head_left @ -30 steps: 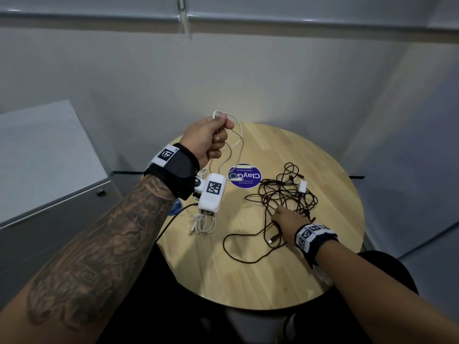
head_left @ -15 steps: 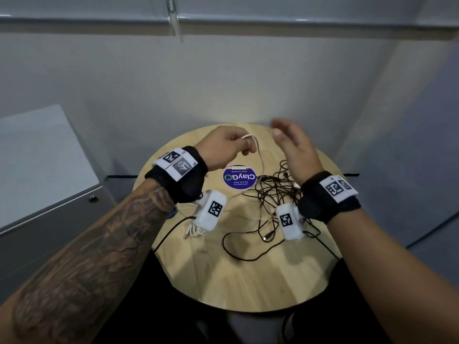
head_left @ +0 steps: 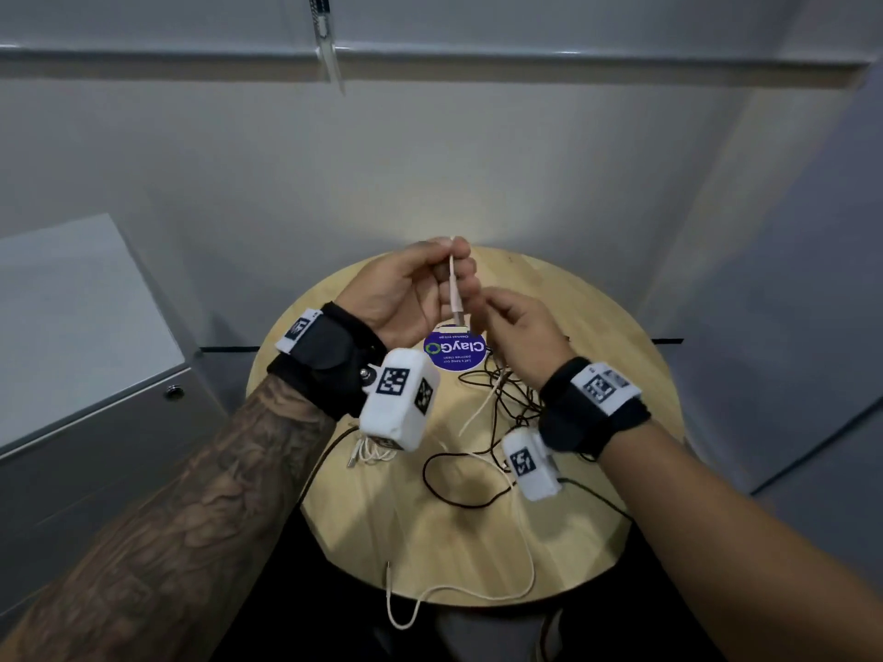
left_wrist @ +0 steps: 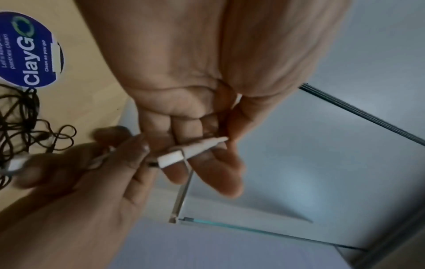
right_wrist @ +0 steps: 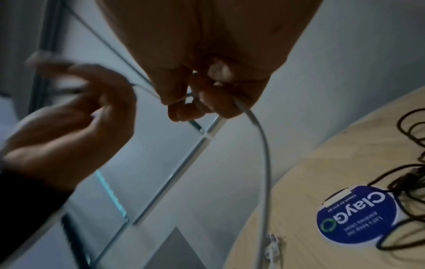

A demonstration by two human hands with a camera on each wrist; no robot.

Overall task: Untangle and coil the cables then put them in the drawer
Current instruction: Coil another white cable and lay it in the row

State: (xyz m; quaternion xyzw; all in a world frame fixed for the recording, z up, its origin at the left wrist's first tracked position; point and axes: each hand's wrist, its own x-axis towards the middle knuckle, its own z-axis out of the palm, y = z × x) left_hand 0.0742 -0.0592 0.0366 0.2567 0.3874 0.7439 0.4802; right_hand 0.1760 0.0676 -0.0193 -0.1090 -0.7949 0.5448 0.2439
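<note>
My left hand [head_left: 425, 284] is raised over the round wooden table [head_left: 602, 365] and pinches the white cable [head_left: 528, 556] just behind its plug [head_left: 456, 303], which points down. In the left wrist view the plug [left_wrist: 181, 155] lies across my fingers. My right hand [head_left: 511, 322], close beside it, pinches the same cable [right_wrist: 260, 131] a little further along. From there the cable drops to the table, loops across it and hangs over the front edge. The tangled black cable [head_left: 506, 408] lies on the table below my right hand.
A small bundled white cable [head_left: 372, 453] lies at the table's left side, partly hidden by my left wrist camera. A blue round sticker [head_left: 454, 353] marks the table's middle. A grey drawer cabinet [head_left: 95, 375] with a lock stands to the left. Walls enclose the table closely.
My right hand has left the black cable on the table and risen to take the white cable next to my left hand. The white cable now trails over the table's front edge.
</note>
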